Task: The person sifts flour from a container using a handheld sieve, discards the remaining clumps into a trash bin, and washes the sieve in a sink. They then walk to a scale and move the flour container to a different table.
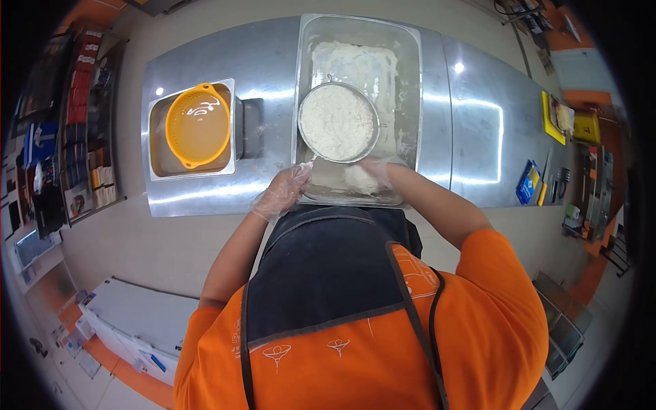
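Sieve (375, 139), heaped with flour (337, 119), is held level over the near left part of a long metal tray (410, 89), whose floor carries a pale floury layer toward the far end. Shaking loose flour through the mesh seems to be the step in hand. The gloved left hand (291, 184) is closed on the handle at the near side; the right hand (376, 172), gloved too, is blurred beside the near right rim by a white clump, so I cannot tell whether its fingers are apart or together. The next move probably calls for a firm left grip and light knocks on the rim, kept inside the tray walls. Left on the table (471, 147), a yellow basket (175, 130) sits in a square pan (231, 147); at the far right lie a yellow board (552, 119) and a blue packet (527, 182). Nothing there blocks the hands; the tray's raised walls are the nearest obstacle.
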Demonstrator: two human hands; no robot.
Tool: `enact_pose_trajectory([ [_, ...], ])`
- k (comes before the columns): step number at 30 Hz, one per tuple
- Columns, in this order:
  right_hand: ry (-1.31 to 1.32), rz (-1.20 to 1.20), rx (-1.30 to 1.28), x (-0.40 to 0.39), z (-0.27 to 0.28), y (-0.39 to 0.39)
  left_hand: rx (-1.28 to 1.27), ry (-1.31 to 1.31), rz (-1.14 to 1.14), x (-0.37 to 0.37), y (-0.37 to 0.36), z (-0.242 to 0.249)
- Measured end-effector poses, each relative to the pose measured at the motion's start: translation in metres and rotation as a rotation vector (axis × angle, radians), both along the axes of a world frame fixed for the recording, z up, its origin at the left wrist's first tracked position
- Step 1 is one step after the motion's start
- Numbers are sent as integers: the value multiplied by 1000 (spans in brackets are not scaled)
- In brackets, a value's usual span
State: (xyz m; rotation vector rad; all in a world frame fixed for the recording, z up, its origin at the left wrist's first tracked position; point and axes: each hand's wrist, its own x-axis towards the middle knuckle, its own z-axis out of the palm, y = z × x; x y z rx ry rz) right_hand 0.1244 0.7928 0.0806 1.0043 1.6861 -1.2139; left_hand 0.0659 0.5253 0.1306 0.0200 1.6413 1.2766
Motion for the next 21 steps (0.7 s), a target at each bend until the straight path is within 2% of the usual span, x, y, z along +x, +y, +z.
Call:
enact_pose_trajectory([
  [1, -1, -3, 13, 4, 8, 16, 13, -1, -3, 0, 0, 0],
  [3, -115, -245, -246, 6, 18, 46, -34, -20, -13, -2, -1, -1],
  [4, -114, -247, -240, 2, 15, 51, -27, -20, -14, -1, -1, -3],
  [6, 7, -574, -311, -1, 4, 58, -6, 108, -67, 1, -2, -11],
  [8, 88, -607, -274, -29, 80, 20, -29, 121, -98, 1, 0, -12],
  [9, 176, -682, -204, -39, 98, 2, -58, 134, -121, 2, 3, -13],
  [12, 386, -359, 302, -37, 43, 11, 79, 62, -8, 9, 2, -36],
  [14, 604, -285, 388, -21, 62, 7, 123, 4, 30, 14, 4, -38],
  [15, 613, -302, 396, -9, 61, 6, 169, -63, 77, 14, 8, -38],
  [16, 486, -342, 304, 6, 52, 4, 174, -55, 60, 13, 13, -35],
  [17, 358, -378, 211, 17, 40, 2, 285, -222, 153, 14, 19, -33],
  [18, 361, -393, 220, 20, 19, -2, 392, -395, 245, 18, 27, -30],
  [19, 360, -511, 26, 20, -7, -11, 274, -248, 149, 22, 41, -9],
  [21, 364, -635, -155, 6, -9, -25, 365, -339, 147, 21, 58, -21],
])
